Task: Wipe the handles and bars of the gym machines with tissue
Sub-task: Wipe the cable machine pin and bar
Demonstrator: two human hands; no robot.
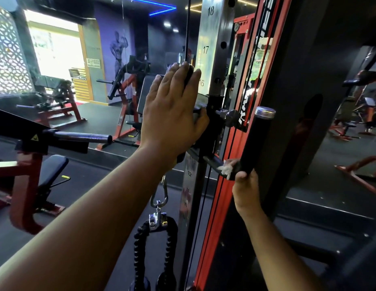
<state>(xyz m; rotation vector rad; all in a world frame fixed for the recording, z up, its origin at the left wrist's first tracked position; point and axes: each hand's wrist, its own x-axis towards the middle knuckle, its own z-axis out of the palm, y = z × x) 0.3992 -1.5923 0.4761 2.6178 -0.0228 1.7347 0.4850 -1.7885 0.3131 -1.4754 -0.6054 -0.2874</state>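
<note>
Hanging nearest, low in the middle, a black rope attachment (155,244) is dangling from a silver carabiner (160,196) below the cable machine's pulley carriage. Just right of it, the right hand (246,194) is curling around the bottom end of a black handle (254,143), pinching white tissue (226,170) against it where the handle is joining its bracket; the tissue is showing as a small crumpled tuft at the fingertips. That handle is rising slightly tilted, ending in a chrome cap (264,112). Left of it and a little farther, the left hand (172,114) is resting with fingers straight and together on the black pulley carriage (210,122), the fingertips reaching up over a cable (187,38). The carriage is sitting on a numbered silver upright (208,49), where 16, 17 and 18 are reading upward. A red frame post (241,143) is running alongside on the right. At near left, a dark bar (82,137) is sticking out from a red machine. Far left, red benches (56,101) are standing on dark flooring before a bright window (56,43).
</note>
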